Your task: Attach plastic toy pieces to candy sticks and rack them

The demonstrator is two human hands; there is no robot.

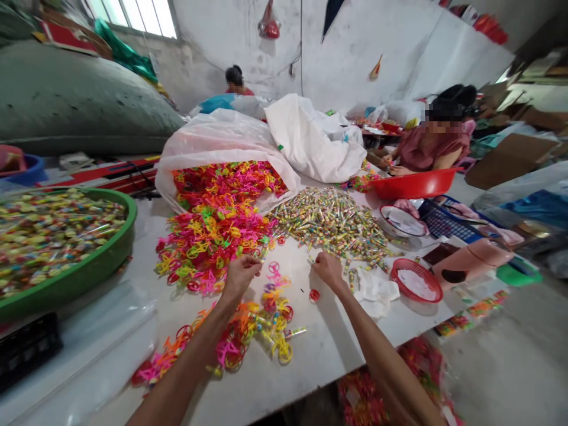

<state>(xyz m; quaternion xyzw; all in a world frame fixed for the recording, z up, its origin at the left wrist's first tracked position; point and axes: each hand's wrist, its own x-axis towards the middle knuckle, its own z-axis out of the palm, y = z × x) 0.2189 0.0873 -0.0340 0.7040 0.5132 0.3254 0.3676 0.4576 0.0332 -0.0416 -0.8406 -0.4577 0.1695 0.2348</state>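
My left hand is closed in a pinch at the right edge of a heap of bright plastic pieces in pink, orange, yellow and green. What its fingertips hold is too small to tell. Near the tube pile's front edge, my right hand is also closed, its fingertips turned left; its grip is hidden. Beyond it spreads a pile of small clear tubes with colourful contents. A red ring-shaped piece lies just below my right hand. Between my forearms sit plastic pieces joined with tubes.
A large green tub of small tubes stands at left. An open white sack spills plastic pieces. At right are a red basket, a white cloth and a blue basket. One co-worker sits behind a red basin; another is farther back.
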